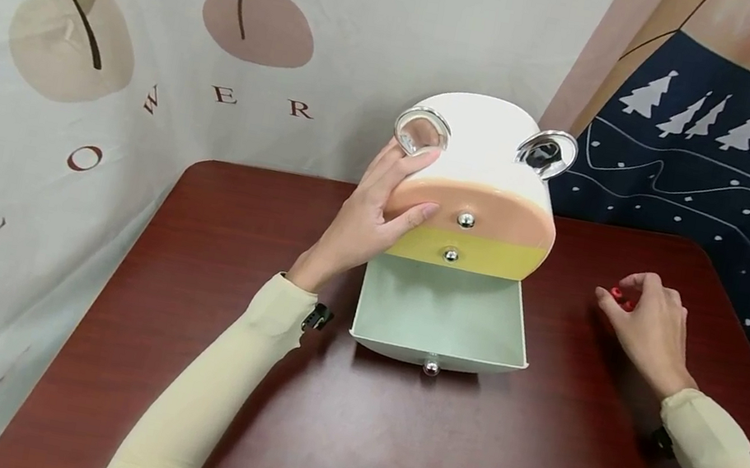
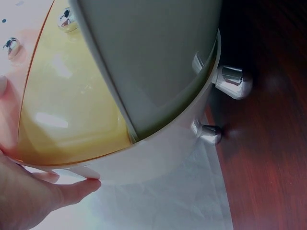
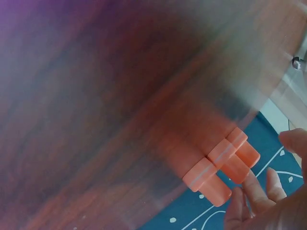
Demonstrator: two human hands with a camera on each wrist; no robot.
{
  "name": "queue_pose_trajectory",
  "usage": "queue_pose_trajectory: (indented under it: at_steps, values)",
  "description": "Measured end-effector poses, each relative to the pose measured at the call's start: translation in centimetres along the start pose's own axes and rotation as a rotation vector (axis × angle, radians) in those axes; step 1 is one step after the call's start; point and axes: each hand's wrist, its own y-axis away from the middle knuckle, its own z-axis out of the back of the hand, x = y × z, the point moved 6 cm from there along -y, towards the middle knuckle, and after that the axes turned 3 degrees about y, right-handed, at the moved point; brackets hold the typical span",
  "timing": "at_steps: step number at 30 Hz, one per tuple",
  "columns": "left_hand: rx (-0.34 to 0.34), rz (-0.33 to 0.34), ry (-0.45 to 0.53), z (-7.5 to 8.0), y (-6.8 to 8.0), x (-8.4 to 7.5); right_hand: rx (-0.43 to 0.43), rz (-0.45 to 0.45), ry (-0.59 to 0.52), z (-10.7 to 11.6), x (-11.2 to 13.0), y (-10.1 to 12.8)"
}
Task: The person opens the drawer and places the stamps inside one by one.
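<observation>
A small frog-shaped drawer cabinet (image 1: 487,145) has a white body, silver-rimmed ring eyes and silver knobs. Its pale green bottom drawer (image 1: 444,313) is pulled out with nothing in it, below an orange drawer (image 1: 499,216) and a yellow drawer (image 1: 491,256). My left hand (image 1: 376,205) rests against the cabinet's left side, thumb on the orange front, fingers by the left eye. At the right, my right hand (image 1: 653,325) has fingertips right at three small red-orange stepped pieces (image 3: 225,160); its thumb stands apart from them in the right wrist view.
The dark red-brown table (image 1: 308,440) has rounded back corners. Behind it hangs a pale cloth (image 1: 355,5) with flowers and letters, and at the right a navy cloth (image 1: 729,188) with white trees. The open drawer juts toward the front.
</observation>
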Motion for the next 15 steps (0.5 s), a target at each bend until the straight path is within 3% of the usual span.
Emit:
queue_pose_trajectory:
  at_steps: [15]
  values:
    - [0.0, 0.016, 0.011, -0.11, -0.13, 0.09, 0.024, 0.035, 0.032, 0.25, -0.6, 0.18]
